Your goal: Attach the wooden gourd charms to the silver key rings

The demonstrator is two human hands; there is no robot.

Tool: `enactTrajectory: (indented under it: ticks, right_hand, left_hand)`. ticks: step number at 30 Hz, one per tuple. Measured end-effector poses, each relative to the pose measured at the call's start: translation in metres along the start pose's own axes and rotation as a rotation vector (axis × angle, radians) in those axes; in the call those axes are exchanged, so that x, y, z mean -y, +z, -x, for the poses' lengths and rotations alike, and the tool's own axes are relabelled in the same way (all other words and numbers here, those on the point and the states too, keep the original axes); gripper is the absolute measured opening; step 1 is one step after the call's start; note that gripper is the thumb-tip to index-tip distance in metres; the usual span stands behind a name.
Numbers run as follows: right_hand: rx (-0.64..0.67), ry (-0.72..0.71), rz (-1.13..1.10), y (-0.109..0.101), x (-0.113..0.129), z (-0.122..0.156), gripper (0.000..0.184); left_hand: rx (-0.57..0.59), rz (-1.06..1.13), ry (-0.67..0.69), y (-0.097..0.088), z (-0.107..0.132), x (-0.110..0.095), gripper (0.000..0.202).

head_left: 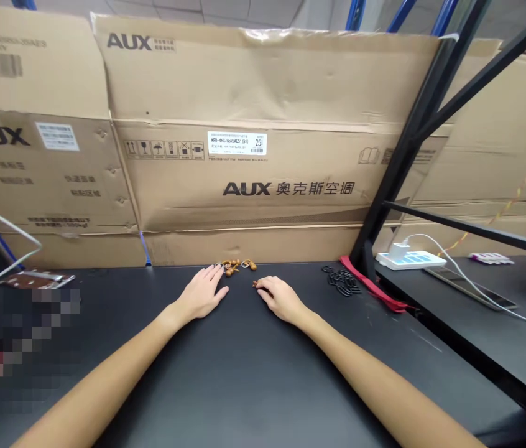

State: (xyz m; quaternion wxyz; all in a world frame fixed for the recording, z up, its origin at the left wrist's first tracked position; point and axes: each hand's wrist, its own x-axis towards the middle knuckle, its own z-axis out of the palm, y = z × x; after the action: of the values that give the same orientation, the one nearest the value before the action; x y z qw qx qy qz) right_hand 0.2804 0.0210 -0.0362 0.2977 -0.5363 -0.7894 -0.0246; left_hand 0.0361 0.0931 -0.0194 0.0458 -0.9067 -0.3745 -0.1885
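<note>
My left hand [203, 292] lies flat on the black table [244, 361], fingers stretched out toward a small cluster of brown wooden beads with metal rings [236, 266] near the table's back edge. My right hand [279, 295] rests palm down beside it, fingers loosely curved, its fingertips touching a small brown bead [256, 284]. Neither hand grips anything that I can see. The bead cluster sits just beyond both hands, against the cardboard boxes.
Large AUX cardboard boxes [263, 155] wall off the back. Several black rings [341, 280] and a red strap [375, 289] lie right of my hands. A black shelf post [407, 143] stands there, with a white power strip [410, 258] and cable beyond.
</note>
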Motion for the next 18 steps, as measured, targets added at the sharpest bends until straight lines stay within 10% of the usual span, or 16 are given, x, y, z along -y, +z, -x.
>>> enactTrajectory:
  ticks: [7, 18]
  right_hand:
    - [0.006, -0.001, 0.025, -0.001, 0.001, 0.0, 0.016]
    - [-0.187, -0.139, 0.049, -0.019, 0.038, 0.006, 0.017]
  left_hand:
    - [0.033, 0.007, 0.104, -0.003, -0.01, -0.014, 0.04]
    - [0.026, 0.236, 0.299, -0.027, 0.05, -0.061, 0.029]
